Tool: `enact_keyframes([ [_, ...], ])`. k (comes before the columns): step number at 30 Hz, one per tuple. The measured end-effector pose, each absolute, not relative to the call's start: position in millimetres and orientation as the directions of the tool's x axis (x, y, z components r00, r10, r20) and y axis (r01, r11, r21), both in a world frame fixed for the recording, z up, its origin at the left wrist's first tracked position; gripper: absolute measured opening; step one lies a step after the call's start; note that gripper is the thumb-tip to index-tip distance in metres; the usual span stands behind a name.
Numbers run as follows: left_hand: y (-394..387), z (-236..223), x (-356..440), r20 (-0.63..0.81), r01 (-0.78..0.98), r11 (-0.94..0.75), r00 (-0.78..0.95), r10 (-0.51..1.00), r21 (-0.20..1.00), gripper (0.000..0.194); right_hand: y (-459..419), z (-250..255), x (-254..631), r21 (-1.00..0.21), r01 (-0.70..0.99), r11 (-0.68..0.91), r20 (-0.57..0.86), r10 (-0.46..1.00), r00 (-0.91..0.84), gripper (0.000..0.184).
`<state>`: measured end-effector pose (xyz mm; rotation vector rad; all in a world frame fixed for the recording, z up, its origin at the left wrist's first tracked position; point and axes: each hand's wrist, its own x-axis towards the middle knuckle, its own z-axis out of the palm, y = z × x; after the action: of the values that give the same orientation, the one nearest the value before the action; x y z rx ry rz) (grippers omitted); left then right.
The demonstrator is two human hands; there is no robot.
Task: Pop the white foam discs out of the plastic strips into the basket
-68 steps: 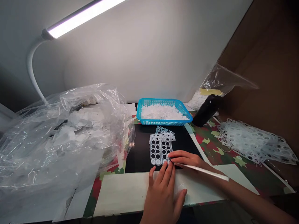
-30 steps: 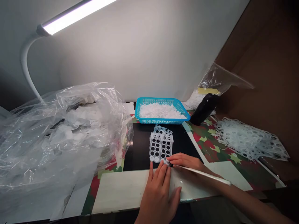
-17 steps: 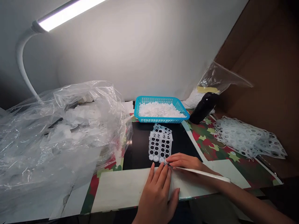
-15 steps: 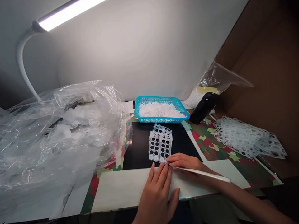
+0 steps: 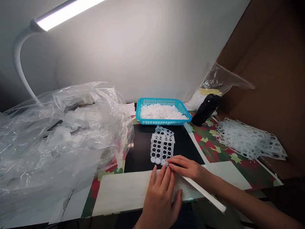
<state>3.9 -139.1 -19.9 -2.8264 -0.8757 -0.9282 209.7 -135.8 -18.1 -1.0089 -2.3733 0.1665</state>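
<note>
A translucent white sheet with rows of round holes (image 5: 162,147) lies on a black mat (image 5: 140,148). Several small white discs (image 5: 157,161) sit along its near edge. My left hand (image 5: 160,198) rests flat on a pale board, fingers stretched out, tips at that near edge. My right hand (image 5: 188,168) is closed around a slim white stick (image 5: 206,194), which sticks out toward the lower right. Its fingertips press at the near right corner of the sheet, beside the left fingertips; the stick's front end is hidden under them.
Behind the mat stands a blue basket (image 5: 164,121) filled with small white pieces. A large clear plastic bag (image 5: 71,140) covers the left. On the right are a black object (image 5: 206,109) and a pile of perforated sheets (image 5: 250,138). A lamp (image 5: 69,14) hangs above.
The white stick has swung, its free end now lower and pointing more toward me. My right fingers have shifted slightly at the sheet's corner. The left hand stays nearly in place.
</note>
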Motion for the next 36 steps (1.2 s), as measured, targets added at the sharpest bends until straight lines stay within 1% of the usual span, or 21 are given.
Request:
enact_keyframes([
  [5, -140, -18, 3, 0.557, 0.53, -0.839, 0.663, 0.5, 0.122, 0.039, -118, -22, 202, -0.323, 0.662, 0.676, 0.611, 0.683, -0.4, 0.027],
  [7, -140, -17, 3, 0.55, 0.534, -0.837, 0.666, 0.504, 0.12, 0.039, -110, -20, 202, -0.326, 0.667, 0.67, 0.65, 0.671, -0.357, 0.025],
  [10, -140, -17, 3, 0.542, 0.536, -0.836, 0.67, 0.507, 0.12, 0.041, -101, -8, 205, -0.338, 0.677, 0.654, 0.67, 0.673, -0.315, 0.024],
  [13, -141, -18, 3, 0.557, 0.53, -0.84, 0.664, 0.498, 0.119, 0.041, -98, 13, 212, -0.374, 0.702, 0.606, 0.682, 0.693, -0.235, 0.024],
  [16, -141, -19, 3, 0.563, 0.533, -0.834, 0.65, 0.51, 0.141, 0.042, -99, 29, 216, -0.414, 0.708, 0.572, 0.662, 0.723, -0.197, 0.022],
  [18, -141, -20, 1, 0.563, 0.53, -0.832, 0.643, 0.519, 0.162, 0.042, -102, 32, 215, -0.429, 0.69, 0.583, 0.617, 0.747, -0.247, 0.02],
  [20, -140, -20, -1, 0.578, 0.526, -0.832, 0.628, 0.52, 0.176, 0.04, -106, 26, 212, -0.445, 0.639, 0.628, 0.556, 0.753, -0.353, 0.021],
  [23, -140, -19, -6, 0.608, 0.55, -0.815, 0.588, 0.533, 0.182, 0.038, -109, 8, 206, -0.472, 0.534, 0.702, 0.5, 0.711, -0.494, 0.022],
  [28, -140, -16, -10, 0.565, 0.586, -0.797, 0.611, 0.554, 0.147, 0.04, -107, -17, 204, -0.494, 0.475, 0.729, 0.504, 0.685, -0.527, 0.018],
  [36, -140, -17, -9, 0.546, 0.595, -0.797, 0.634, 0.548, 0.109, 0.042, -108, -18, 209, -0.543, 0.457, 0.705, 0.474, 0.706, -0.526, 0.021],
])
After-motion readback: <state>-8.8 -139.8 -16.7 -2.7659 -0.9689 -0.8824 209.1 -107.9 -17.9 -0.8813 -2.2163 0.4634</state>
